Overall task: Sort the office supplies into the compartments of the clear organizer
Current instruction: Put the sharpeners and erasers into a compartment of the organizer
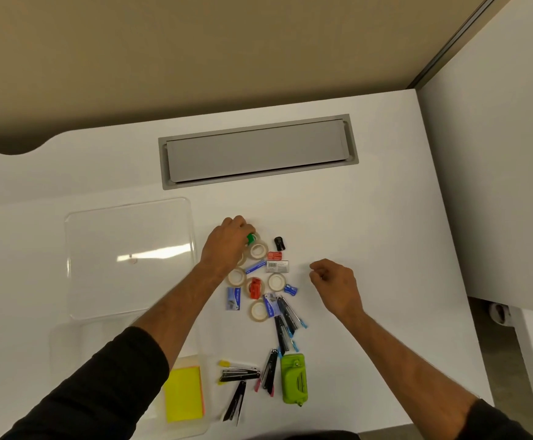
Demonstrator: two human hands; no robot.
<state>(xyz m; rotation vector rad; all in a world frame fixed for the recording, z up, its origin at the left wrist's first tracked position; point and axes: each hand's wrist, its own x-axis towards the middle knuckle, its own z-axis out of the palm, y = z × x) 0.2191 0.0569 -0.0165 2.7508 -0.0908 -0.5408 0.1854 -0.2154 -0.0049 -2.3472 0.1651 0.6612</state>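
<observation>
Left hand (227, 246) reaches to the far end of the scattered supplies on the white desk (370, 217), fingers curled round a small green item (250, 239) just beside a tape roll (258, 250). Right hand (335, 285) hovers right of the pile, fingers loosely curled, holding nothing. Clear organizer (201, 420) sits at the near left edge with yellow sticky notes (184, 395) inside; its clear lid (128, 258) lies flat beyond it

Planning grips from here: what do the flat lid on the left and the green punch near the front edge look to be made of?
Lid: clear glossy plastic, probably; the table shows through and a light streak reflects off it.
Green punch: apparently matte moulded plastic, lime green with rounded corners and no sharp glare.
</observation>
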